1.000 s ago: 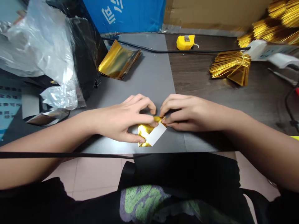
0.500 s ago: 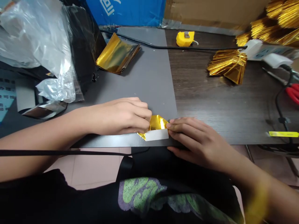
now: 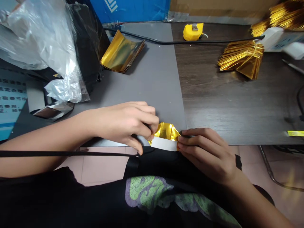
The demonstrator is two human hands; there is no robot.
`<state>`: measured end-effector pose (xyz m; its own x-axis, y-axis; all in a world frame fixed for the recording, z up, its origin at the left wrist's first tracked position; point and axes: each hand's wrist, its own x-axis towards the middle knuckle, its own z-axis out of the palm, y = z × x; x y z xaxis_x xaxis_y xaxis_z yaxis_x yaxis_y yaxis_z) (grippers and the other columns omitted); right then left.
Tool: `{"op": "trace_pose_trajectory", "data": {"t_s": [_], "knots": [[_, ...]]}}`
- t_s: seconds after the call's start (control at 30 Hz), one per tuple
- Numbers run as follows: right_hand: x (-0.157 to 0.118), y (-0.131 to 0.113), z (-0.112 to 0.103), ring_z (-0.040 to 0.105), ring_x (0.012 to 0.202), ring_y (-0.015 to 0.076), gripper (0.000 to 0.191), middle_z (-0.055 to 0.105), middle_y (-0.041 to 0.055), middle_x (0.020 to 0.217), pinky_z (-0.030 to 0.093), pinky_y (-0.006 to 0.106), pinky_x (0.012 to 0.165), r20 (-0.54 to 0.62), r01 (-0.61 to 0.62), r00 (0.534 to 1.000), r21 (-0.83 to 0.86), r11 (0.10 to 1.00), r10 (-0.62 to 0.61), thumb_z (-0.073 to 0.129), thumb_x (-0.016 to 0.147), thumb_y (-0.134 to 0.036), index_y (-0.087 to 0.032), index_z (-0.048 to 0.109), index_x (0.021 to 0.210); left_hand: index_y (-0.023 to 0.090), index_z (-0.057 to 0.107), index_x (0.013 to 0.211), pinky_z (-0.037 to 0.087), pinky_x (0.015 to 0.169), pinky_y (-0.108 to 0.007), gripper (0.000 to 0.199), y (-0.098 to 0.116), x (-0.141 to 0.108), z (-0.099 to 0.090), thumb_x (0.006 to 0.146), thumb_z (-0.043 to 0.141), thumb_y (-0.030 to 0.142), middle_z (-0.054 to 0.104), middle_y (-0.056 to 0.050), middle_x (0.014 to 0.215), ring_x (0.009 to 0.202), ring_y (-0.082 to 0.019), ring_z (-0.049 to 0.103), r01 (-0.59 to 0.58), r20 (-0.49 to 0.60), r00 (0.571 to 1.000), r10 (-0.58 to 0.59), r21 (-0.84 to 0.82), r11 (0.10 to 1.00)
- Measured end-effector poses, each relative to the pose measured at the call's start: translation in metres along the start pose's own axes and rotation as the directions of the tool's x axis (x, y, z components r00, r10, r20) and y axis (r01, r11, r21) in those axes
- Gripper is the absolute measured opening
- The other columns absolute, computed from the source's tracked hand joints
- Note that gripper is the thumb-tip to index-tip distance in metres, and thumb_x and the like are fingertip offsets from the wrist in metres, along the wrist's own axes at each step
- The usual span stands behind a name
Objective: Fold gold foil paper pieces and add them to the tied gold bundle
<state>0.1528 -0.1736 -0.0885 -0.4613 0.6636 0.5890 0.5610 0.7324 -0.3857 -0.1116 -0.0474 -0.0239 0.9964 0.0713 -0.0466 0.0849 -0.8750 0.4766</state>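
Observation:
A small sheet of gold foil paper (image 3: 166, 131) with a white underside lies at the table's front edge, its upper corners folded in and a pale strip along the bottom. My left hand (image 3: 133, 123) has its curled fingertips on the left end of the paper, while the thumb hangs apart below. At the opposite end, my right hand (image 3: 209, 152) pinches the paper's right corner between thumb and fingers. A stack of flat gold foil sheets (image 3: 121, 52) rests farther back on the grey surface.
Tied bundles of folded gold paper (image 3: 244, 58) sit at the back right, near a yellow tape measure (image 3: 193, 32). A black cable (image 3: 161, 41) crosses the table. Crumpled clear plastic (image 3: 49, 41) stands at the left, and a blue box (image 3: 135, 11) is behind.
The view has shifted slightly. Both hands and the foil paper sit closer to the front edge. My left thumb has come away from the paper, and a folded corner shows more clearly.

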Motion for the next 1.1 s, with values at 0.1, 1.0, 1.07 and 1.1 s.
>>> {"op": "trace_pose_trajectory", "data": {"t_s": [0.1, 1.0, 1.07, 1.1], "knots": [[-0.003, -0.001, 0.002, 0.073, 0.095, 0.0243, 0.021, 0.079, 0.0069, 0.091, 0.061, 0.038, 0.073, -0.04, -0.006, 0.999, 0.03, 1.0, 0.007, 0.078, 0.08, 0.001, -0.013, 0.071, 0.093, 0.025, 0.074, 0.09, 0.04, 0.086, -0.036, 0.034, 0.006, 0.002, 0.003, 0.103, 0.052, 0.048, 0.075, -0.005, 0.103, 0.095, -0.021, 0.062, -0.021, 0.032, 0.999, 0.019, 0.045, 0.999], [0.011, -0.019, 0.004, 0.068, 0.088, 0.0216, 0.011, 0.071, 0.006, 0.087, 0.059, 0.041, 0.077, -0.091, -0.297, 0.953, -0.096, 0.95, 0.289, 0.076, 0.089, -0.014, -0.02, 0.066, 0.087, 0.021, 0.065, 0.086, 0.027, 0.077, -0.033, 0.029, 0.006, 0.002, 0.007, 0.105, 0.049, 0.035, 0.061, -0.002, 0.08, 0.08, -0.018, 0.049, 0.185, -0.048, 0.982, -0.181, 0.103, 0.977], [0.012, -0.02, 0.004, 0.066, 0.085, 0.0208, 0.011, 0.069, 0.0063, 0.087, 0.057, 0.04, 0.075, -0.096, -0.335, 0.941, -0.124, 0.934, 0.325, 0.076, 0.09, -0.018, -0.02, 0.066, 0.085, 0.02, 0.065, 0.086, 0.027, 0.077, -0.034, 0.03, 0.007, 0.002, 0.007, 0.105, 0.048, 0.035, 0.061, -0.002, 0.08, 0.08, -0.018, 0.048, 0.206, -0.042, 0.978, -0.203, 0.095, 0.974], [0.012, -0.02, 0.004, 0.065, 0.084, 0.0203, 0.011, 0.069, 0.0062, 0.087, 0.057, 0.039, 0.073, -0.098, -0.35, 0.935, -0.128, 0.928, 0.34, 0.076, 0.09, -0.019, -0.02, 0.066, 0.084, 0.02, 0.065, 0.086, 0.027, 0.077, -0.034, 0.03, 0.008, 0.002, 0.007, 0.105, 0.047, 0.035, 0.061, -0.002, 0.08, 0.08, -0.018, 0.048, 0.22, -0.042, 0.975, -0.217, 0.094, 0.971]]}}
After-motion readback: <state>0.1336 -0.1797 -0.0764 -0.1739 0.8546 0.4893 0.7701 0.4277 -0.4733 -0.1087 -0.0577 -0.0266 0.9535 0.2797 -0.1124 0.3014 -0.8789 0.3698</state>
